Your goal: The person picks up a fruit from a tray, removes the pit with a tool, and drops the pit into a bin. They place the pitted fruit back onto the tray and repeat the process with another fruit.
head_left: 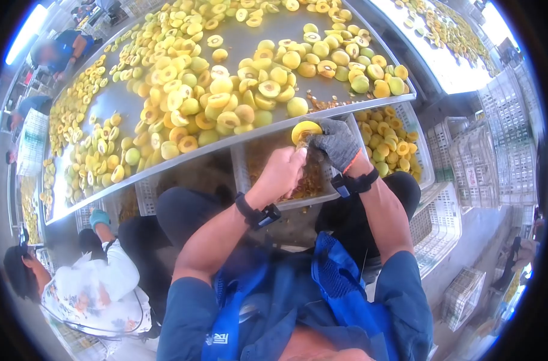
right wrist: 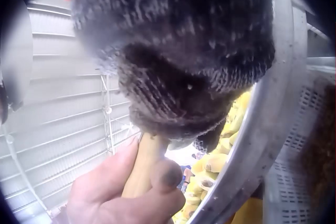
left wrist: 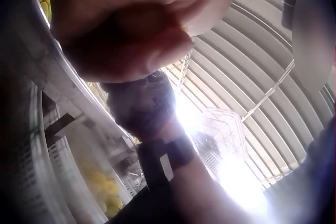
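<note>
In the head view, a yellow fruit piece (head_left: 306, 130) is held by my gloved right hand (head_left: 335, 144), just beyond the near edge of the metal table. My bare left hand (head_left: 283, 171) is beside it, its fingertips close to the fruit. The right wrist view shows the bare left hand (right wrist: 121, 198) gripping a pale, handle-like piece (right wrist: 140, 169) whose far end is hidden by the grey glove (right wrist: 178, 35). Curled fingers of the left hand (left wrist: 136, 29) fill the top of the left wrist view, with the gloved right hand (left wrist: 142, 103) behind them.
Cut yellow fruit covers much of the metal table (head_left: 274, 129). Below the hands is a bin with brown scraps (head_left: 310, 180); to its right is a crate of fruit (head_left: 423, 156). White crates (head_left: 476, 162) are stacked at the right. Another person (head_left: 96, 283) sits at the left.
</note>
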A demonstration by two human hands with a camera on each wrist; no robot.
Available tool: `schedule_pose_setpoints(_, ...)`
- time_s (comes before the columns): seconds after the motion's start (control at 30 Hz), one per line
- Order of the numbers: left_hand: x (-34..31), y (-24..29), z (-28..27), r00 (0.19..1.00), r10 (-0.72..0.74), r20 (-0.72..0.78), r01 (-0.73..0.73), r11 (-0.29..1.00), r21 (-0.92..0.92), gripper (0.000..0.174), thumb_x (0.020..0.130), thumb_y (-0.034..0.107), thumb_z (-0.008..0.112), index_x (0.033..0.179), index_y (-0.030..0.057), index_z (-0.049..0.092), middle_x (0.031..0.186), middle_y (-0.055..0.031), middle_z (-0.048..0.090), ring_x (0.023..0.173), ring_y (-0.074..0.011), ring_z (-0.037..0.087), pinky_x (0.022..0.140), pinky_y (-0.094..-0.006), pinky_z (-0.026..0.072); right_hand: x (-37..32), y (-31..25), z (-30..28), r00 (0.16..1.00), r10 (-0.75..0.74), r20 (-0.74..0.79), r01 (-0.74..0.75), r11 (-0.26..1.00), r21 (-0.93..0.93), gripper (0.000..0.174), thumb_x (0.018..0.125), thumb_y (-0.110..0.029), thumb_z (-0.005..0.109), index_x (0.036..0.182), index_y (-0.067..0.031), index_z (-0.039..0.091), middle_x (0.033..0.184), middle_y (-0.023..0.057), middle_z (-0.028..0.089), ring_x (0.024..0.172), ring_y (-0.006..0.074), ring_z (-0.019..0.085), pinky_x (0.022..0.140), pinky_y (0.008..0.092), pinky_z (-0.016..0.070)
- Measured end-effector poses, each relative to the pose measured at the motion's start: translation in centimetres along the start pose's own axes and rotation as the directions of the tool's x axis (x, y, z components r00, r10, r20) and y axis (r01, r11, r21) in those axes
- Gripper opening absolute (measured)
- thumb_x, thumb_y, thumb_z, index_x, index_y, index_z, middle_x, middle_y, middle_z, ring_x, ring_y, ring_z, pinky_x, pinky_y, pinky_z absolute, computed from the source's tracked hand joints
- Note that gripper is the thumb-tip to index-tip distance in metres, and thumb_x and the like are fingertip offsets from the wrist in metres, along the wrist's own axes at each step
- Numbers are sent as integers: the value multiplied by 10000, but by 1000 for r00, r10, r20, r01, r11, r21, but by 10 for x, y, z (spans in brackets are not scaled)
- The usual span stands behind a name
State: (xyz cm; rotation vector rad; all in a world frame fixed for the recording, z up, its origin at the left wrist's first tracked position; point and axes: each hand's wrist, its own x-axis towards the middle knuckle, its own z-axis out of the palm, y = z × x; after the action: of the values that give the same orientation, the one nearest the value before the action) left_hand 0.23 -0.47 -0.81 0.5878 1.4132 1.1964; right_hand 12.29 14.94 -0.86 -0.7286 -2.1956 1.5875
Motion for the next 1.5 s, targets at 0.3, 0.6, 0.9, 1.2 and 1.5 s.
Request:
schedule_pose_setpoints(0.3, -6, 4, 3, 999, -47, 15, 49, 983, -179, 392, 1105, 355, 489, 884, 35, 537, 591, 12, 419, 414, -88, 364, 361, -270, 315, 4, 22, 15, 958, -250, -145, 232, 965, -125, 368, 915, -172, 731, 1260, -46, 707, 1026, 142, 761, 917, 283, 725, 838, 377, 558)
schedule_pose_setpoints(0.6, -6, 6, -18, 950, -147, 276, 253, 881, -400, 405, 1101, 400, 488, 876, 70, 550, 613, 33, 406, 432, -59, 352, 373, -240, 319, 0, 3, 2, 1000, 25, 11, -26, 989, 144, 395, 911, -167, 757, 1283, -47, 701, 1052, 150, 761, 934, 257, 731, 844, 361, 559)
schedule_pose_setpoints(0.9, 1, -8, -1, 974, -56, 220, 116, 956, -268, 418, 1092, 403, 509, 818, 87, 522, 590, 32, 415, 416, -64, 368, 358, -243, 293, -7, 17, 22, 941, -170, -293, 120, 976, -179, 390, 894, -141, 769, 1268, -46, 712, 1036, 113, 767, 924, 173, 696, 852, 339, 554)
schedule_pose_setpoints(1.2, 2, -4, -19, 943, -35, 332, 196, 863, -466, 443, 1107, 386, 470, 813, 59, 526, 572, 33, 400, 380, -51, 341, 323, -235, 281, 11, 40, 17, 995, 23, -94, 16, 919, 394, 402, 937, -20, 660, 1331, 55, 635, 1173, 94, 700, 1016, 192, 671, 900, 303, 541)
schedule_pose_setpoints(1.5, 16, -25, -33, 663, 171, 729, 512, 607, -607, 420, 1108, 425, 466, 961, 40, 547, 619, 41, 392, 395, -30, 326, 325, -193, 281, 6, 35, 9, 980, -198, -31, 201, 957, 209, 378, 945, -92, 644, 1287, 67, 626, 1109, 106, 715, 916, 158, 672, 783, 284, 550)
